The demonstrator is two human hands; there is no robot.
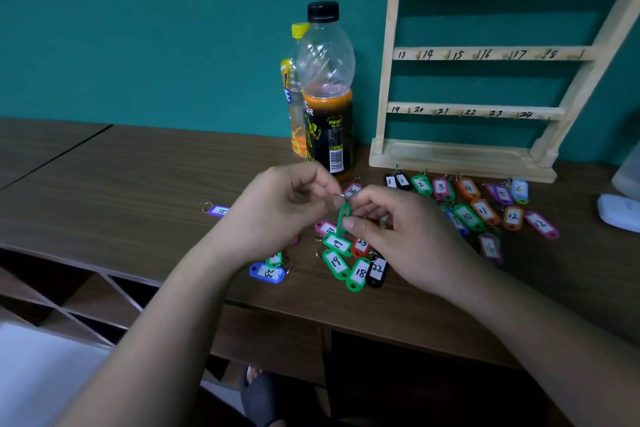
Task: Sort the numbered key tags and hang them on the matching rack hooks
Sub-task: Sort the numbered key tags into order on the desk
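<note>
Green key tag [344, 217] pinched between left hand [277, 208] and right hand [398, 232].

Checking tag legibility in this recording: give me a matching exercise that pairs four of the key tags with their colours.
Things:
1. held tag
2. tag 22
3. tag 4
4. tag 6

Colours:
A. orange
B. black
C. light blue
D. green

Pairs: 1-D, 2-B, 3-A, 4-C
</note>
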